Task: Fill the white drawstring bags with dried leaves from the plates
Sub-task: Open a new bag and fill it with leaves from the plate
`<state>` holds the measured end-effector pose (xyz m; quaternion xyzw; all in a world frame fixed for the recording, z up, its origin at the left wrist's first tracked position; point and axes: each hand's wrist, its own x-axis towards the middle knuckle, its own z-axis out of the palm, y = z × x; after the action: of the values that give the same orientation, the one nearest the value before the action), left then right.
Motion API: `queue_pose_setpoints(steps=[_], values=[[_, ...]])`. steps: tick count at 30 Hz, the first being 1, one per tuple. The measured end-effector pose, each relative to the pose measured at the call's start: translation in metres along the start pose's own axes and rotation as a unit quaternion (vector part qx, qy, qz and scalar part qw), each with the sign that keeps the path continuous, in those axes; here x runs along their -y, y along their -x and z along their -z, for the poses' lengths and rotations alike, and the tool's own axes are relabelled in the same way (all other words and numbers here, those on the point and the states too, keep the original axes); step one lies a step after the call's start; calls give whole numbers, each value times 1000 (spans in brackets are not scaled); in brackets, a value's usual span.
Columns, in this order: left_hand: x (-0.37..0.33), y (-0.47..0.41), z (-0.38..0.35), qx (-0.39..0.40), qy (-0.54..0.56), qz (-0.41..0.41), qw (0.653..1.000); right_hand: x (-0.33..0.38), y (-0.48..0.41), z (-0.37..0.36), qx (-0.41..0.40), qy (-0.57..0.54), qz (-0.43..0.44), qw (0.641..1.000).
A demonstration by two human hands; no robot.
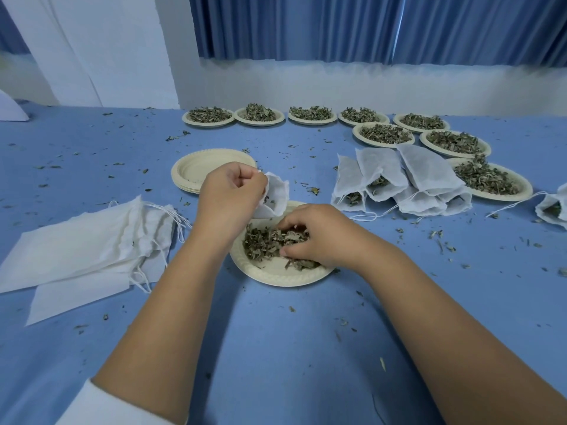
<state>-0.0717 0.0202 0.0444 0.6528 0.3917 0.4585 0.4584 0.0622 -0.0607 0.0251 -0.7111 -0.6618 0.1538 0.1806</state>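
Note:
My left hand (228, 197) pinches the rim of a white drawstring bag (276, 196), holding its mouth open just above the near plate (276, 273). That cream plate holds a heap of dried leaves (267, 240). My right hand (319, 234) lies in the leaves with fingers curled around a clump. A pile of flat white bags (82, 250) lies at the left. Several filled bags (399, 182) lie at the right, mouths toward me.
A stack of bare cream plates (196, 167) sits behind my left hand. Several plates heaped with leaves (313, 113) line the back and right of the blue table (276, 348). One more bag (552, 208) lies at the right edge. Leaf crumbs are scattered everywhere.

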Motion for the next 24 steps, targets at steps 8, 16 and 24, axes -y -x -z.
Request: queue_pose_setpoints(steps=[8,16,24], values=[[1,-2,2,-7,-9,-8,1000,-2,-1,-3,-53,26,22,998],[4,-3,2,-12,-16,-13,1000,-1,0,-4,-59,9,19,998],[3,-7,9,-42,-8,-7,999,-2,1,9,-91,-162,1,983]])
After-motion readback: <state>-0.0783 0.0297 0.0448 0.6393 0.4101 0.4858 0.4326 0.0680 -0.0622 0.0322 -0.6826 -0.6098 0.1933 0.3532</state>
